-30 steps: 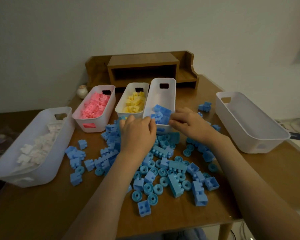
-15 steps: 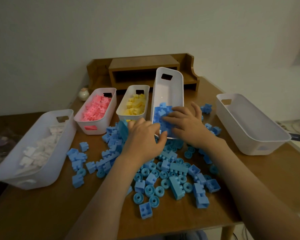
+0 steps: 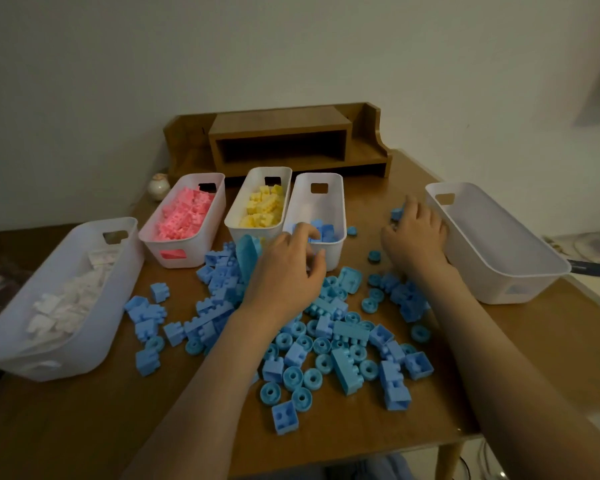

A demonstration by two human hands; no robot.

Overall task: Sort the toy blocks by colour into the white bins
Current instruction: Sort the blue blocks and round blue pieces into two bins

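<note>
Blue bin stands flat and upright on the bench, long axis running away from the person, handle cutout at the far end. A few blue blocks lie at its near end. Most of the loose blue blocks are scattered on the bench between the arms and just in front of the bins.

Left hand hovers over the pile at the blue bin's near end, fingers curled; cannot tell if they hold anything. Right hand rests just beside the right bin, fingers bent down, tips at 1 small blue block; cannot tell if it is pinched.

Brown wooden bench, dim room, plain white wall. Wooden shelf unit at the back, small round jar back-left.

5 white bins: left bin angled, with white blocks; pink bin with pink blocks; yellow bin with yellow blocks, touching the blue bin's side.
</note>
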